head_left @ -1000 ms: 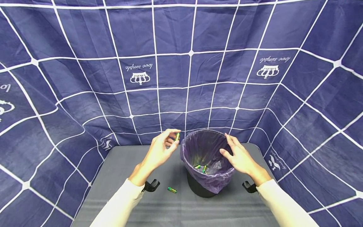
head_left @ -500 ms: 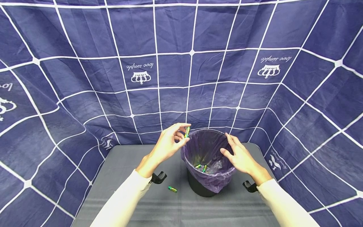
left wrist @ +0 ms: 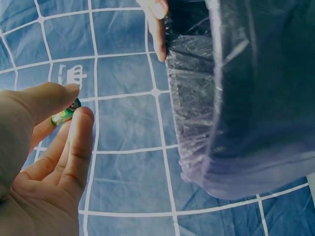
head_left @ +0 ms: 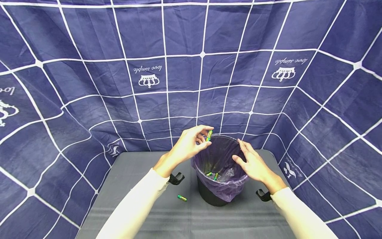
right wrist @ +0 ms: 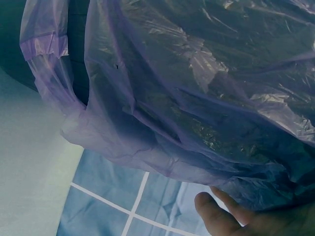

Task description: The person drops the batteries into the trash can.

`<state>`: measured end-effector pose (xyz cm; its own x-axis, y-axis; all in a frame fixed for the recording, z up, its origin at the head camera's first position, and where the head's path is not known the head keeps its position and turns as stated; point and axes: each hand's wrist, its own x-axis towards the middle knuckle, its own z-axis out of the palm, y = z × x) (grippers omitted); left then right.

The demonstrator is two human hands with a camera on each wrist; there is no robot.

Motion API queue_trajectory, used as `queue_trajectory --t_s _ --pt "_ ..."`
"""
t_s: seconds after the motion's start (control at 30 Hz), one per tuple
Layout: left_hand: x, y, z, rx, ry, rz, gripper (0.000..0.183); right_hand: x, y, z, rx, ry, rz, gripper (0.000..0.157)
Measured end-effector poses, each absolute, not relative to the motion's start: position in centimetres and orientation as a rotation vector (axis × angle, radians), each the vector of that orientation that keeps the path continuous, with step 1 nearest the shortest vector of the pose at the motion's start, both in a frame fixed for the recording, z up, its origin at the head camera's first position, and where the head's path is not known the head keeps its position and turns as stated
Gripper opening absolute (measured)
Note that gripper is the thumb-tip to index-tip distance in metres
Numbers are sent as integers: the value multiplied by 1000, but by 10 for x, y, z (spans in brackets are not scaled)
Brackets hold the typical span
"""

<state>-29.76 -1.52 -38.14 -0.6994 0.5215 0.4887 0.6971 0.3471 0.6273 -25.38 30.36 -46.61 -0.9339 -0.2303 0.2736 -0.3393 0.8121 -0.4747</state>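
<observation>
My left hand (head_left: 188, 144) pinches a small green and yellow battery (head_left: 209, 135) between thumb and fingertips, raised at the left rim of a bin. The left wrist view shows one end of that battery (left wrist: 66, 113) between the fingers. The black bin (head_left: 210, 196) is lined with a purple plastic bag (head_left: 223, 189) folded over its rim. Inside it, two more batteries (head_left: 215, 176) lie near the bottom. With fingers extended, my right hand (head_left: 253, 164) rests at the bin's right rim; in the right wrist view its fingers (right wrist: 216, 216) are next to the bag.
Another green battery (head_left: 182, 198) lies on the grey table (head_left: 134, 186), left of the bin. A dark blue cloth (head_left: 179, 76) with white grid lines hangs behind and along both sides.
My left hand has moved right and slightly up with the battery, from beside the bin to its left rim. My right hand has stayed in place.
</observation>
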Motion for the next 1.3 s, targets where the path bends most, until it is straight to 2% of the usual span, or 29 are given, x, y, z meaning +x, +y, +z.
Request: queue_trajectory --t_s 0.53,0.8,1.3 --pt "-306 4 -377 -1137 -2485 -1197 52 -254 304 -465 455 -2785 790 81" --pt "-304 0 -381 -1100 -2545 -1015 63 -253 304 -465 452 -2786 790 80" --pt "-292 -26 -390 -1068 -2501 -1010 52 -253 303 -464 452 -2784 790 81"
